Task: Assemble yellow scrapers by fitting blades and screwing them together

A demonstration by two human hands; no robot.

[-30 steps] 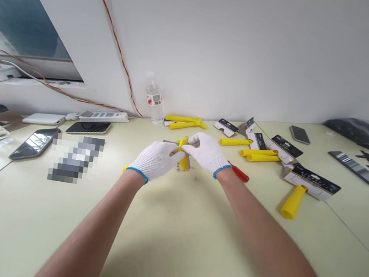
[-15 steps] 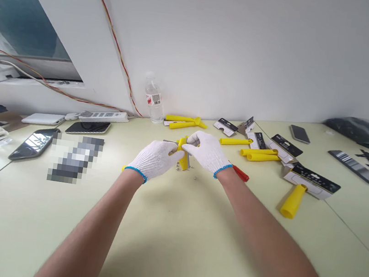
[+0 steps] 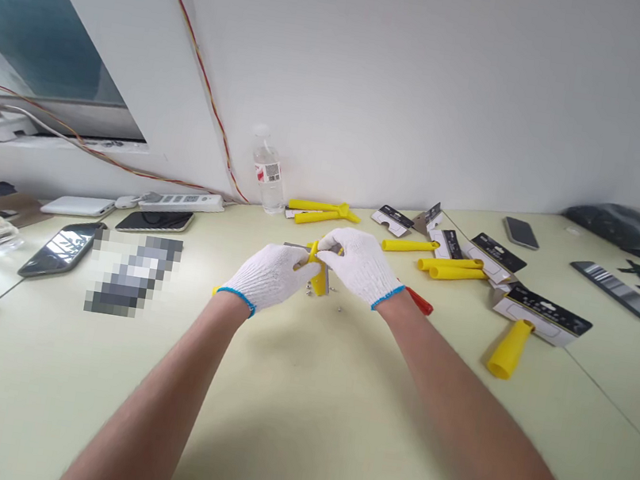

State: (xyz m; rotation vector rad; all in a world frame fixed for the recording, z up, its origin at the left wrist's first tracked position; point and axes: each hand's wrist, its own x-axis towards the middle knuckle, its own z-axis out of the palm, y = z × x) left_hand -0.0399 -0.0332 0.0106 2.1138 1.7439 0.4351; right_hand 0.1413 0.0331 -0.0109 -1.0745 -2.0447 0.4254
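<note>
My gloved left hand point(image 3: 269, 277) is closed on a yellow plastic scraper head point(image 3: 313, 251) with a thin grey blade showing beside it. My gloved right hand point(image 3: 359, 266) meets it from the other side, thumb and fingertips pinched together at the yellow part. Whatever sits between those fingertips is too small to make out. Just below them on the table lies another yellow piece with a metal blade point(image 3: 321, 282), and several small screws point(image 3: 308, 290) are scattered around it. A red handle point(image 3: 420, 300) pokes out beyond my right wrist.
Yellow handles point(image 3: 453, 269) and black-and-white packaging cards point(image 3: 543, 312) lie to the right. A yellow Y-shaped piece point(image 3: 333, 214) and a water bottle point(image 3: 269, 176) are near the wall. Phones point(image 3: 63, 250) and a power strip point(image 3: 181, 202) occupy the left.
Both hands stay almost in place around the yellow scraper head, with only slight finger movement at the pinch. The whole view has shifted very slightly.
</note>
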